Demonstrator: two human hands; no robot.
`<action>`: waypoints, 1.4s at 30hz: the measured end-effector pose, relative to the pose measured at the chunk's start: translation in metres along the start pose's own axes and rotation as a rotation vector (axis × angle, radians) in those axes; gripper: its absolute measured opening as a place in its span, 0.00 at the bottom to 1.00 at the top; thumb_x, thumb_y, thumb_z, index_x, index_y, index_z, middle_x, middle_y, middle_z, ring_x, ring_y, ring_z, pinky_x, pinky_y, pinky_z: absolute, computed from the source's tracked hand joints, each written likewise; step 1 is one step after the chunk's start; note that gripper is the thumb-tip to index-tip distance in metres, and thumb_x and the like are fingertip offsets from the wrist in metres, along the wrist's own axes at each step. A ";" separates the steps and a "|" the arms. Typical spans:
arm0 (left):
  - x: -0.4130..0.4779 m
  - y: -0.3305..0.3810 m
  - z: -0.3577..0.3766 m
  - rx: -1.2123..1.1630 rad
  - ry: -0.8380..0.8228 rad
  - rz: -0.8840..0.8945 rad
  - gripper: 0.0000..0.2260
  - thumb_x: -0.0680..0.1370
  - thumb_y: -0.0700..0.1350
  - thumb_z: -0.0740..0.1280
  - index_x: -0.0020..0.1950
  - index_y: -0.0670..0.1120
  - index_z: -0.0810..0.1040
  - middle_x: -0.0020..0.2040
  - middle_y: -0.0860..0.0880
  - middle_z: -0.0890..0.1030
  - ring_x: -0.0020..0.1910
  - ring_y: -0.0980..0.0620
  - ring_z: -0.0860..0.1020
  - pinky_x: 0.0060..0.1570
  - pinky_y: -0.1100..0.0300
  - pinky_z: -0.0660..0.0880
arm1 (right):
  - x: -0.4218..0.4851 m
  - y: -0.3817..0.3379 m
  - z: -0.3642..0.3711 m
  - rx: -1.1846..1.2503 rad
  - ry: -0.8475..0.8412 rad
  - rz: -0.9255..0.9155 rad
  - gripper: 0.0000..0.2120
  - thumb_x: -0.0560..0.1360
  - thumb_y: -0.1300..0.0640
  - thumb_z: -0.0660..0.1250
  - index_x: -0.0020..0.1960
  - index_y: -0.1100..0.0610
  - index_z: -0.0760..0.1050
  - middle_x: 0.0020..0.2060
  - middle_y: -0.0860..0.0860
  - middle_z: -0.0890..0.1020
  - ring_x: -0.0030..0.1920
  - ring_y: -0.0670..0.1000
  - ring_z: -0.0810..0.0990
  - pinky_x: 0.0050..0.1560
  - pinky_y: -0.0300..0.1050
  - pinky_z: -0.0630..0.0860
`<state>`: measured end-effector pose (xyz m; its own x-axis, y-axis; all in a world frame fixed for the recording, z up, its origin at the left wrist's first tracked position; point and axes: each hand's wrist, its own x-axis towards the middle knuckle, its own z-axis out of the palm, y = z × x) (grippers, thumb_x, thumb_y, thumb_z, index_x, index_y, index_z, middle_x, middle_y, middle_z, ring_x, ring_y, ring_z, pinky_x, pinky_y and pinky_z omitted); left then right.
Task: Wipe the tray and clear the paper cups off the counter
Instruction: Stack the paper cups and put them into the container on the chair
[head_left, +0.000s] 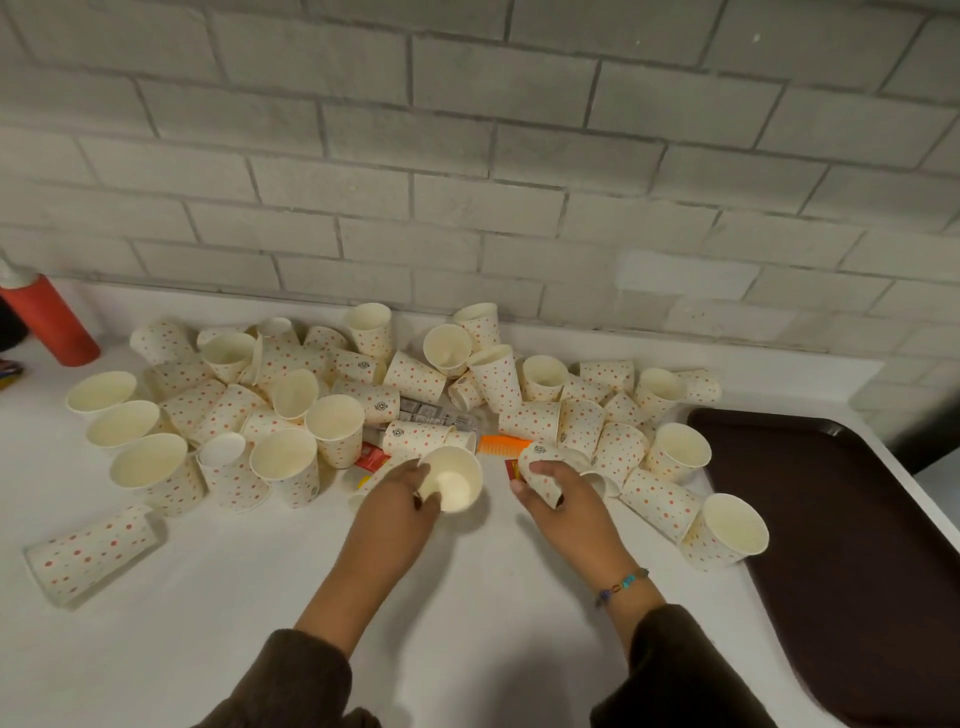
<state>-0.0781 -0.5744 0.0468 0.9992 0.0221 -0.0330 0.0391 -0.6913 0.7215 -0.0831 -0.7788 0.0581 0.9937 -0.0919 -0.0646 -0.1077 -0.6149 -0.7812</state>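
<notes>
Cups (415, 376): dotted paper, many, upright or tipped, heaped on the white tabletop (467, 597) along the brick wall (467, 156).
Tray (857, 545): dark brown, on the tabletop at right, just beside the heap.
Left hand (400, 493): fingers curled round one cup (457, 480), mouth toward the camera.
Right hand (561, 501): grips a tipped cup (535, 456).
Comb (501, 446): orange, among the cups.
Bottle (49, 322): red, far left.

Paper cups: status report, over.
Left hand grips cup, right hand grips second cup. Many cups scattered on counter. Orange comb among them.
</notes>
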 end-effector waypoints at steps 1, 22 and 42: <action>-0.005 0.008 0.004 0.005 -0.017 0.029 0.20 0.77 0.42 0.65 0.69 0.41 0.70 0.72 0.45 0.67 0.56 0.47 0.77 0.60 0.63 0.66 | -0.002 -0.004 0.006 0.011 -0.014 -0.002 0.22 0.71 0.40 0.67 0.61 0.48 0.72 0.50 0.38 0.72 0.52 0.43 0.72 0.52 0.37 0.68; 0.077 0.011 0.039 0.571 -0.033 0.075 0.26 0.74 0.51 0.66 0.69 0.44 0.66 0.68 0.41 0.68 0.68 0.40 0.64 0.61 0.47 0.71 | -0.049 0.013 -0.023 -0.076 0.252 0.049 0.10 0.74 0.57 0.66 0.47 0.44 0.68 0.46 0.46 0.76 0.45 0.48 0.74 0.40 0.35 0.67; -0.021 0.047 0.053 -0.175 0.139 0.413 0.13 0.77 0.38 0.61 0.58 0.48 0.79 0.57 0.49 0.80 0.54 0.51 0.76 0.55 0.59 0.69 | -0.146 0.069 -0.053 0.010 0.405 0.165 0.19 0.73 0.62 0.65 0.57 0.44 0.65 0.54 0.51 0.81 0.54 0.52 0.79 0.45 0.31 0.70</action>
<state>-0.0980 -0.6456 0.0444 0.9225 -0.1240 0.3655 -0.3730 -0.5305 0.7613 -0.2375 -0.8496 0.0465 0.8703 -0.4890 0.0578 -0.2619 -0.5591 -0.7867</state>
